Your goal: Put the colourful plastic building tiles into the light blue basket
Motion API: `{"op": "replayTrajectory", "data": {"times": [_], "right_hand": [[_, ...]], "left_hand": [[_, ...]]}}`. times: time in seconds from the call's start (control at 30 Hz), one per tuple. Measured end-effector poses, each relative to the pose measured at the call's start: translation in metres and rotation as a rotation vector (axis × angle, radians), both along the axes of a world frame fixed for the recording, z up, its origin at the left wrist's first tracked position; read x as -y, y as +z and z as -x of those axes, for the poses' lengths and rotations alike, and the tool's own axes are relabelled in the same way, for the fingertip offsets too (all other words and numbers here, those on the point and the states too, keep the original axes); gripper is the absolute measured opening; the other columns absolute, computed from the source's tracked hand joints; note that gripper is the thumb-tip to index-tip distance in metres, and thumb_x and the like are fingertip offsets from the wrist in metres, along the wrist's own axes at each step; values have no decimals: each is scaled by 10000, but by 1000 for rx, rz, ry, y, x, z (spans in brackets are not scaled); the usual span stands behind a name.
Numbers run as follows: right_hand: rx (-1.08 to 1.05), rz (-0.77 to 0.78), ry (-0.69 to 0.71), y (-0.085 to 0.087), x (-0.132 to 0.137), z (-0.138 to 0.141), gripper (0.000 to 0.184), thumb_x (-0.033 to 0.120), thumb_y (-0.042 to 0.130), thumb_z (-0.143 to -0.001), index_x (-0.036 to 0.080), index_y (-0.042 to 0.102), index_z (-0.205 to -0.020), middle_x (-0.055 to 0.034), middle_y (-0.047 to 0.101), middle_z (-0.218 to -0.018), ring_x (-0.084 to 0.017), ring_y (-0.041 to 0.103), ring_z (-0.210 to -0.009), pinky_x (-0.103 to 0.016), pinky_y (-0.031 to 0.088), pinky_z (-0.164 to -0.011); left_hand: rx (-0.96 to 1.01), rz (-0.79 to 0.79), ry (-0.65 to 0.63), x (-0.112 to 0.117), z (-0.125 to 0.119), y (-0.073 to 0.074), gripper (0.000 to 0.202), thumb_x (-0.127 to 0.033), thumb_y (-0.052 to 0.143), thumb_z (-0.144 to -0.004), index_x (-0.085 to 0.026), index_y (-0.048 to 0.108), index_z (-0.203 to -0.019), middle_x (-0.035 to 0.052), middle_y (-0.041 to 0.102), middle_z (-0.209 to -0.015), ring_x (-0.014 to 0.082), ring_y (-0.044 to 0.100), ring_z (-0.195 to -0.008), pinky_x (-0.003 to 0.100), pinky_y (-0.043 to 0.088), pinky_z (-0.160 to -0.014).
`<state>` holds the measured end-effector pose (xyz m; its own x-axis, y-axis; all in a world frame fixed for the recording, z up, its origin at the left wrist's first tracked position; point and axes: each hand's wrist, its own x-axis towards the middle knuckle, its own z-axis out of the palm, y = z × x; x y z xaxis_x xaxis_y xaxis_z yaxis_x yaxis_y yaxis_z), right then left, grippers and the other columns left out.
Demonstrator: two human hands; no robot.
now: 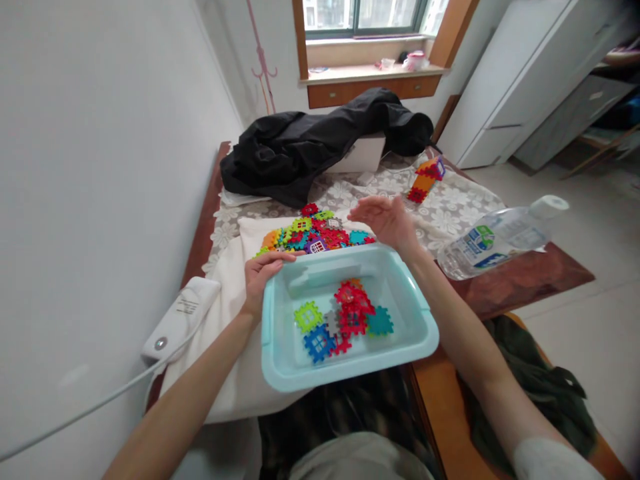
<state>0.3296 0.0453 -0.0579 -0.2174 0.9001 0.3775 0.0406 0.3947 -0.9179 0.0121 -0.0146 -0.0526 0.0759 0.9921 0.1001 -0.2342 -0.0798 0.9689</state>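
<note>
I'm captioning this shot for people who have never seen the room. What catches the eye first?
A pale blue plastic bin at the table's near edge, holding a few bright interlocking tiles. The left hand grips its far left corner. The right hand hovers open beside a bigger tile heap on white cloth.

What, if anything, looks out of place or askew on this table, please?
A plastic water bottle lies on its side at the table's right edge, its cap past the edge. A black jacket is heaped at the far end. The left hand grips the bin.

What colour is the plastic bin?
Light blue; the bin shows best in the head view.
</note>
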Motion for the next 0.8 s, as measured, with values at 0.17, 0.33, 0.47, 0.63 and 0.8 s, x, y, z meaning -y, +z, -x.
{"op": "replayTrajectory", "data": {"times": [0.17, 0.33, 0.47, 0.63, 0.8], "right_hand": [[514, -130, 65, -50, -24, 4, 751, 647, 743, -990, 196, 697, -1589, -163, 650, -1662, -371, 616, -1565, -562, 457, -1380], [636, -258, 105, -62, -32, 4, 418, 500, 743, -1001, 247, 850, -1315, -125, 785, -1441, -337, 732, -1373, -530, 557, -1258], [618, -307, -25, -64, -34, 8, 380, 498, 636, -1076, 212, 858, -1193, -152, 818, -1286, -331, 769, -1230, -536, 609, -1157], [702, -288, 24, -70, -33, 5, 679, 577, 691, -1058, 271, 637, -1662, -135, 571, -1743, -382, 551, -1622, -608, 433, -1371], [650, -220, -18, -66, -29, 6, 424, 552, 708, -1048, 267, 816, -1343, -102, 809, -1385, -334, 764, -1285, -525, 591, -1180]], "left_hand": [[-14, -30, -8, -1, -2, 0, 194, -365, 830, -759, -184, 890, -798, 143, 884, -976, 322, 832, -950, 402, 665, -907], [-16, -80, -33, -2, -3, -1, 187, -360, 804, -772, -202, 899, -802, 119, 888, -976, 322, 836, -1007, 393, 654, -956], [-18, -89, -22, -3, -2, -4, 198, -360, 797, -764, -200, 904, -810, 122, 889, -992, 337, 835, -1003, 407, 658, -947], [7, -88, -43, -4, -1, -7, 196, -354, 814, -756, -201, 917, -821, 121, 892, -1002, 319, 836, -976, 377, 651, -912], [10, -87, -44, -4, -2, -4, 202, -363, 821, -743, -202, 920, -814, 121, 891, -993, 317, 837, -969, 368, 651, -903]]}}
